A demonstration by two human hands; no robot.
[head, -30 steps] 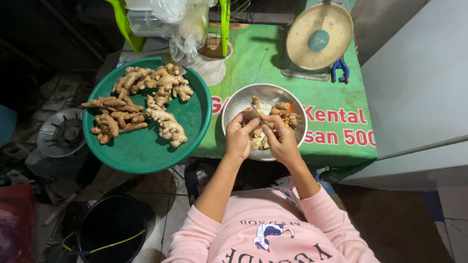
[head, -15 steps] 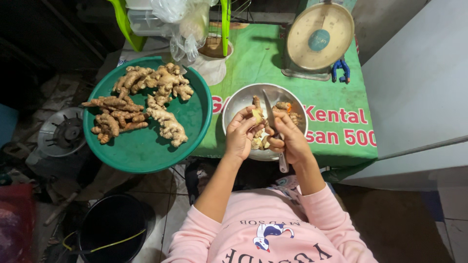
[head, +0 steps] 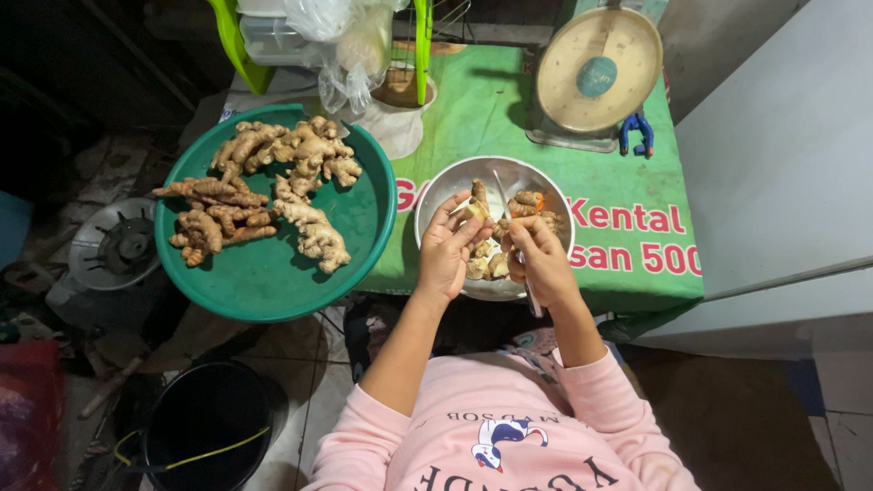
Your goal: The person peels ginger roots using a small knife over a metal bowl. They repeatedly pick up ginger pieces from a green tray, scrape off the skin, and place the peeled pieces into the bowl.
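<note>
Knife work sits at the middle of the view, over a round steel bowl on the green-covered counter. The left hand is closed around a small piece of ginger, pinching it above the bowl; most of that piece is hidden behind the fingers. The right hand is wrapped around a knife, whose thin blade rises toward the ginger piece while the handle end pokes out below the palm; whether the blade touches the piece is hard to tell. Inside the bowl lie more root pieces, some pale and some orange, partly covered by both hands, so they cannot be counted.

One large green tray overhangs the counter's left edge and carries a heap of unpeeled ginger roots, roughly a dozen knobbly clumps, overlapping too much for an exact count. One weighing scale with a round pan stands at the far right, a small blue clip just beside it. Clear plastic bags and a lime-green frame are cut off at the top edge. On the floor stand one black bucket and one gas burner.
</note>
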